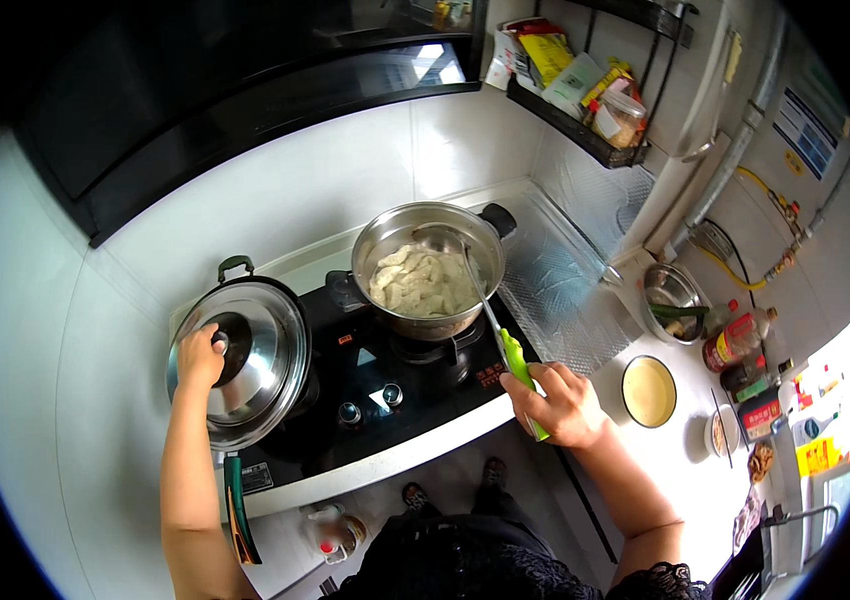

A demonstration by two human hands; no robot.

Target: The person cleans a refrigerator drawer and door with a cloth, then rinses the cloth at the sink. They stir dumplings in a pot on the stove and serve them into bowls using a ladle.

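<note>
My left hand (202,360) is closed around the knob of a domed steel lid (270,340), which sits over a wok at the left of the stove. The wok's green handle (235,500) points toward me. My right hand (560,405) grips a ladle (486,298) by its bright green handle. The ladle's round metal head rests at the far side inside a steel pot (430,328) on the right burner. Pale dumplings (420,282) fill the pot in cloudy liquid.
Under both pans is a black glass cooktop (375,368) with two knobs. On the right counter stand a bowl of yellowish liquid (649,392), a steel bowl (673,285) with green vegetables, a small bowl (722,432) with chopsticks, and several bottles (733,343). A range hood (265,120) hangs above.
</note>
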